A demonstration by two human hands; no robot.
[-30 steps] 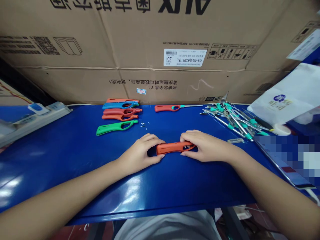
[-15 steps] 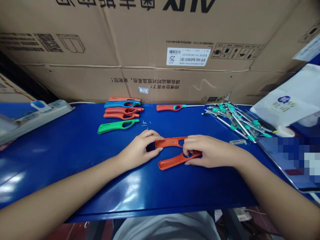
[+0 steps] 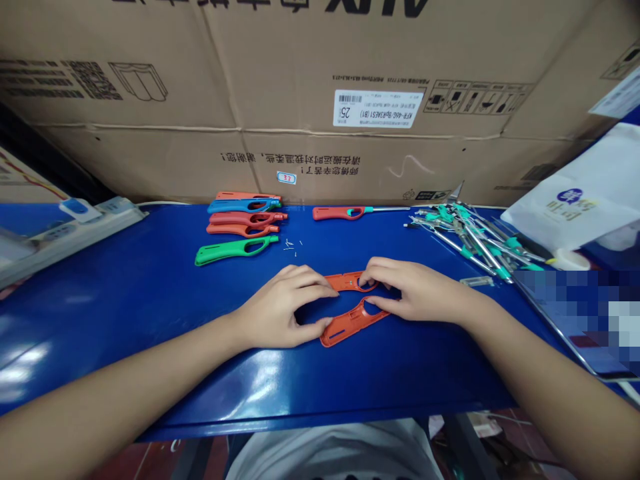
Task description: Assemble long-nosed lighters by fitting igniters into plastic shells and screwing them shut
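Head view: at five o'clock from centre, we have an upper orange half (image 3: 344,283) and a lower orange half (image 3: 350,323) side by side on the blue surface (image 3: 380,387). Our left hand (image 3: 280,307) spreads its grip across their left ends, our right hand (image 3: 413,287) across their loops, fingers at the upper, thumbs at the lower. From them, a green shell (image 3: 223,252) lies at ten o'clock, metal rods (image 3: 475,241) at two.

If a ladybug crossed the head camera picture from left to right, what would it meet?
Power strip, green handle, left hand, right hand, pile of rods, white bag.
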